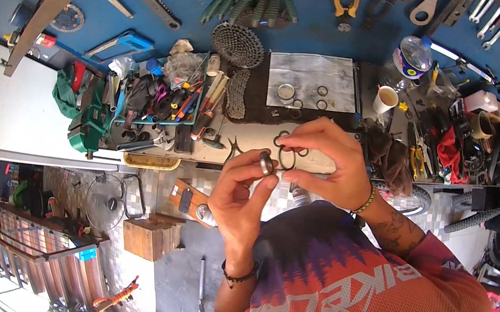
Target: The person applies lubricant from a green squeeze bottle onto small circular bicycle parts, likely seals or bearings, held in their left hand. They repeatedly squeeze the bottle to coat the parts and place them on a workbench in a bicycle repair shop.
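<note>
Between the thumb and fingers of my left hand (pixel 237 191) is a thick metal ring (pixel 266 163) that looks like a bearing, held edge-on. Close beside it, my right hand (pixel 328 154) pinches a thin dark ring (pixel 287 159), its opening facing me. The two rings are nearly touching; whether they meet I cannot tell. Both hands are raised in front of my chest, over the bench's near edge. Beyond them a stained white sheet (pixel 309 72) carries a round metal cup-like part (pixel 285 91) and several small dark rings (pixel 322 104).
A bicycle cassette (pixel 237 44) leans at the back beside a chain (pixel 239 93). Left of these is a tray (pixel 205 63) heaped with tools. Pliers (pixel 233 149) lie at the bench edge. A paper cup (pixel 384 99) and a plastic bottle (pixel 413 57) stand on the right.
</note>
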Demonstrator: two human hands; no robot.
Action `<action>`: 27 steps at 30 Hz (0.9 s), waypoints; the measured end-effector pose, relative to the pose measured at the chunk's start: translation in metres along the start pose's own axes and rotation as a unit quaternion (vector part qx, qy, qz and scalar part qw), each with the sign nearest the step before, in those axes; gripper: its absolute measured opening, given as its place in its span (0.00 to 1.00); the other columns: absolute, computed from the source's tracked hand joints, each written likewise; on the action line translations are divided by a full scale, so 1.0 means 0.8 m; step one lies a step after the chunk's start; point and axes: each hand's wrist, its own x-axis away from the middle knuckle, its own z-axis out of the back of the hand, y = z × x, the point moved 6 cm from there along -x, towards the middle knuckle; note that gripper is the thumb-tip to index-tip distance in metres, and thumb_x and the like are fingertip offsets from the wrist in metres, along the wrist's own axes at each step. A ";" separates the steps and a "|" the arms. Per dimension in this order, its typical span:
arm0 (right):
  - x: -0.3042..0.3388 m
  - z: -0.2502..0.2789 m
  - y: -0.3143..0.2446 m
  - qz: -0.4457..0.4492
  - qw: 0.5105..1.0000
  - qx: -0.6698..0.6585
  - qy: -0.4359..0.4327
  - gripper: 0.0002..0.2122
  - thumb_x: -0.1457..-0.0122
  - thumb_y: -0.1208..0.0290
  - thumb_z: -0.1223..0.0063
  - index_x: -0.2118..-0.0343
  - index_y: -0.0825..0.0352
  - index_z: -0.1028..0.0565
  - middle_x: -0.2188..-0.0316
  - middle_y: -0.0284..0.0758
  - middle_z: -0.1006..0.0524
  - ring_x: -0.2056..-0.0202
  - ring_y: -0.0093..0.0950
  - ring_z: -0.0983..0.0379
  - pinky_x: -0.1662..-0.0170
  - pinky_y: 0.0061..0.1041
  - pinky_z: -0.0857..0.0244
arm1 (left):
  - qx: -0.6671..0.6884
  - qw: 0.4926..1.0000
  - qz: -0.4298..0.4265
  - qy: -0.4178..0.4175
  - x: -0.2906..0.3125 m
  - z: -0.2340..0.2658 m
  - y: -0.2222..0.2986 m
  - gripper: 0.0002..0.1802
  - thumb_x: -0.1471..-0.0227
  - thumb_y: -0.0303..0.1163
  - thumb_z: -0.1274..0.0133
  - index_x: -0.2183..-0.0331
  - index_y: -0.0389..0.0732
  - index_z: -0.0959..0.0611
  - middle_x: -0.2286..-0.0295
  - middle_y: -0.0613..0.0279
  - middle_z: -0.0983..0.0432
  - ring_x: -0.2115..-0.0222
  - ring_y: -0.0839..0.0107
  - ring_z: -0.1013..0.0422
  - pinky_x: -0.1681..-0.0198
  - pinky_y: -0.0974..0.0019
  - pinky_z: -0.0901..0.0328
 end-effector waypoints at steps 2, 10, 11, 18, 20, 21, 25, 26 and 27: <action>0.005 0.001 0.011 -0.035 0.999 -0.031 -0.002 0.21 0.48 0.78 0.27 0.49 0.71 0.19 0.55 0.38 0.23 0.54 0.29 0.21 0.51 0.29 0.26 | -0.167 0.983 -0.073 0.012 -0.002 0.000 0.017 0.13 0.52 0.16 0.31 0.62 0.33 0.15 0.53 0.51 0.20 0.57 0.62 0.20 0.51 0.62 0.25; 0.021 -0.007 0.042 -0.128 0.975 -0.181 -0.012 0.21 0.43 0.84 0.36 0.45 0.75 0.24 0.48 0.39 0.28 0.50 0.31 0.22 0.43 0.32 0.28 | -0.341 0.931 -0.130 0.029 0.001 -0.013 0.048 0.13 0.54 0.19 0.29 0.64 0.34 0.13 0.53 0.52 0.19 0.58 0.63 0.19 0.54 0.64 0.25; 0.021 -0.007 0.041 -0.128 0.976 -0.177 -0.015 0.21 0.43 0.84 0.36 0.45 0.75 0.24 0.48 0.39 0.28 0.50 0.31 0.22 0.43 0.32 0.28 | -0.332 0.934 -0.131 0.026 0.001 -0.012 0.046 0.13 0.53 0.18 0.29 0.63 0.34 0.13 0.53 0.51 0.19 0.58 0.63 0.19 0.53 0.64 0.25; 0.003 -0.002 0.007 -0.054 0.997 -0.047 -0.016 0.21 0.47 0.79 0.31 0.48 0.69 0.19 0.54 0.39 0.22 0.55 0.30 0.21 0.49 0.28 0.25 | 0.048 0.997 0.058 0.003 0.007 -0.007 0.000 0.12 0.46 0.12 0.37 0.59 0.30 0.16 0.51 0.46 0.19 0.53 0.64 0.20 0.46 0.62 0.25; 0.002 -0.002 0.003 -0.027 0.999 -0.022 -0.009 0.22 0.49 0.78 0.29 0.49 0.68 0.18 0.56 0.39 0.21 0.56 0.32 0.20 0.52 0.28 0.26 | 0.080 0.994 0.072 0.002 0.009 -0.009 -0.009 0.11 0.44 0.13 0.38 0.58 0.30 0.17 0.53 0.45 0.18 0.53 0.63 0.20 0.46 0.60 0.25; 0.003 -0.003 0.002 -0.014 1.000 -0.011 -0.008 0.22 0.49 0.78 0.29 0.49 0.67 0.18 0.56 0.39 0.21 0.56 0.33 0.20 0.52 0.28 0.26 | 0.098 0.991 0.088 0.006 0.012 -0.007 -0.014 0.10 0.44 0.14 0.39 0.58 0.30 0.17 0.54 0.45 0.18 0.54 0.62 0.19 0.47 0.60 0.24; 0.008 -0.005 0.001 -0.014 1.000 -0.002 -0.011 0.22 0.51 0.77 0.27 0.50 0.67 0.17 0.55 0.40 0.20 0.54 0.34 0.21 0.50 0.30 0.27 | 0.147 0.982 0.121 0.014 0.015 -0.006 -0.026 0.10 0.40 0.24 0.37 0.58 0.30 0.17 0.57 0.47 0.16 0.57 0.56 0.18 0.50 0.55 0.22; 0.009 -0.005 0.001 -0.013 1.000 0.000 -0.011 0.22 0.51 0.76 0.26 0.50 0.67 0.17 0.55 0.40 0.20 0.54 0.34 0.21 0.51 0.30 0.27 | 0.154 0.980 0.121 0.014 0.015 -0.007 -0.026 0.12 0.40 0.28 0.36 0.57 0.31 0.17 0.58 0.48 0.15 0.57 0.54 0.17 0.51 0.53 0.22; 0.009 -0.005 0.000 -0.012 1.000 0.002 -0.010 0.22 0.51 0.76 0.26 0.50 0.67 0.17 0.55 0.40 0.20 0.54 0.34 0.21 0.51 0.30 0.27 | 0.166 0.978 0.127 0.015 0.015 -0.007 -0.027 0.12 0.40 0.29 0.36 0.58 0.31 0.17 0.57 0.48 0.15 0.57 0.54 0.17 0.51 0.52 0.21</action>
